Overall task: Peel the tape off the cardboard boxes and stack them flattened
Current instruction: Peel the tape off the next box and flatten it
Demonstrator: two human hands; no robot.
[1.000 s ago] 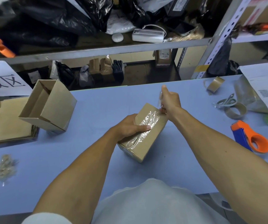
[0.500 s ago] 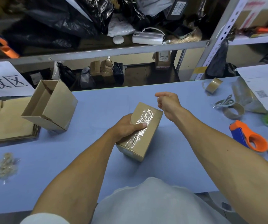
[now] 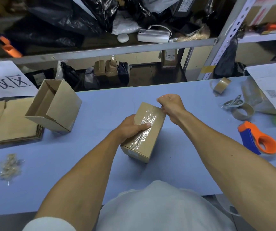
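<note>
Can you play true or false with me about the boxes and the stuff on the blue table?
1. The left hand holds down the taped box. True.
2. The open box sits to the right of the taped box. False: it sits to the left, by the flattened cardboard.
3. The tape dispenser is orange and blue. True.
4. The right hand is holding the scissors. False: the scissors lie on the table; the right hand is curled at the box's far end.
5. All the clear tape is off the taped box. False: shiny tape still runs along its top.
</note>
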